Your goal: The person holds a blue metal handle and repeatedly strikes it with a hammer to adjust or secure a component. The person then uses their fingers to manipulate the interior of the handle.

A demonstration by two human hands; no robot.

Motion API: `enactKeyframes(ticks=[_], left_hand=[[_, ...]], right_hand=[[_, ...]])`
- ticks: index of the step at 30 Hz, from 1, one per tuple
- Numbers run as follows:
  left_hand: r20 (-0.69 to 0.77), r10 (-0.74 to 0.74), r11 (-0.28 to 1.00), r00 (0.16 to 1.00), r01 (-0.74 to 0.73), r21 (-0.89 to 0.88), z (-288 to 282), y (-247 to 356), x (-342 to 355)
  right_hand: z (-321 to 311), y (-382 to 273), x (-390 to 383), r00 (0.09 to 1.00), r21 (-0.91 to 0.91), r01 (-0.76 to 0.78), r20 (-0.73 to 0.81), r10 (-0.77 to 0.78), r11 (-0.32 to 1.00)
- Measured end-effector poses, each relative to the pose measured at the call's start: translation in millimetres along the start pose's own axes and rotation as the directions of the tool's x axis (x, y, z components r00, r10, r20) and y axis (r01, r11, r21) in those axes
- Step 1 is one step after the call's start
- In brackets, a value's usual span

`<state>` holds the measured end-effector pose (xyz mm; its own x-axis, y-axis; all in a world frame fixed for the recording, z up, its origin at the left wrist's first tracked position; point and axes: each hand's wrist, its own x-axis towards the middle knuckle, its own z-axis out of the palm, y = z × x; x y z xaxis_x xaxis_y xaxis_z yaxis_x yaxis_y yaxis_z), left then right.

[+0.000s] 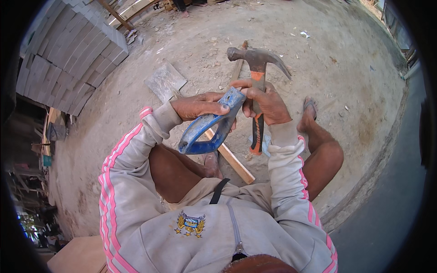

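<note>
My left hand [205,107] grips a worn, dirty blue plastic tool handle [211,129] with a looped grip, tilted across my lap. My right hand [266,102] holds a claw hammer [259,61] upright, its head above my fingers and its orange and black grip hanging below. My right fingers are also at the upper end of the blue handle; whether they grip it is unclear. A wooden batten [236,164] lies on the ground beneath both tools, between my legs. Just beyond my left hand lies a grey flat plate [166,79].
I sit on dusty ground [346,91] with stacked grey blocks [68,63] at the upper left. Timber [50,132], a bucket [58,132] and clutter line the left side. A board [73,257] is at lower left, a smooth grey strip [387,191] at right. A person's foot [184,12] shows far ahead.
</note>
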<state>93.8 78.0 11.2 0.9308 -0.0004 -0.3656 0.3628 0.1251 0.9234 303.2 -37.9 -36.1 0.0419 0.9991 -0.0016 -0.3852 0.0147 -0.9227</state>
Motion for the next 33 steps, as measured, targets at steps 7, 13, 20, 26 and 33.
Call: enactKeyframes(ticks=[7, 13, 20, 26, 33], left_hand=[[-0.351, 0.314, 0.932, 0.882, -0.358, -0.064, -32.2, -3.7, -39.8], [-0.455, 0.389, 0.862, 0.801, -0.491, -0.128, -20.0, -12.9, -54.9], [-0.468, 0.387, 0.922, 0.795, -0.342, 0.180, -14.6, -17.4, -65.3], [-0.498, 0.447, 0.893, 0.743, -0.333, 0.304, -15.8, -23.8, -67.9], [-0.524, 0.456, 0.887, 0.720, -0.320, 0.332, -11.1, -19.1, -66.9]], right_hand=[[18.3, -16.3, -7.0, 0.908, -0.200, 0.158, -0.357, -0.222, 0.967], [49.9, -16.4, -2.8, 0.976, -0.030, 0.178, -0.119, -0.180, 0.984], [81.1, -8.9, 3.6, 0.896, -0.061, 0.415, -0.144, -0.419, 0.908], [87.6, -6.3, 6.1, 0.900, -0.290, 0.386, -0.087, -0.426, 0.876], [82.9, -15.9, -2.2, 0.781, -0.073, 0.567, -0.268, -0.564, 0.820]])
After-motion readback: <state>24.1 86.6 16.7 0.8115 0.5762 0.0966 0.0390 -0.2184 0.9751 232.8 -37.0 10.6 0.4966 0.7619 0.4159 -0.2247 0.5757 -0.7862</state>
